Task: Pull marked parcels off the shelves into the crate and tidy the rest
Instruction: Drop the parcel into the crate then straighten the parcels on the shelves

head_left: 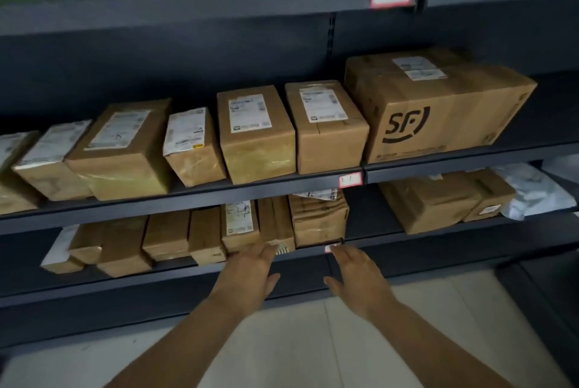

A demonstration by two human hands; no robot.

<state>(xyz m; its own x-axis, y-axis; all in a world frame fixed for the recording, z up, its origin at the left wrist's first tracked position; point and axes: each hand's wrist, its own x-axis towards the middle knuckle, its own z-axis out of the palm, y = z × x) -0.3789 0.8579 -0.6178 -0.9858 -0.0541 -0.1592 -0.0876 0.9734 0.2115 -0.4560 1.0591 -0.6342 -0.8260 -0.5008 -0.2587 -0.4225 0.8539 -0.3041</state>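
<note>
Dark grey metal shelving fills the view, with a pale tiled floor (313,340) below it. The middle shelf (188,196) carries a row of brown cardboard parcels with white labels, ending at the right in a large box printed SF (438,105). One parcel in that row (120,143) has a pen stroke on its label. A red-edged tag (350,180) is stuck on the shelf's front edge. The lower shelf (407,238) holds more brown parcels and a white plastic mailer (532,190) at the far right. One labelled parcel (239,221) there bears pen scribbles.

The left grip (250,274) is spread flat and holds nothing. Its fingertips (269,249) are at the front of the narrow parcel (275,224) just beside the scribbled one, though contact cannot be told. The right grip (357,274), also flat and holding nothing, reaches to the lower shelf's edge.
</note>
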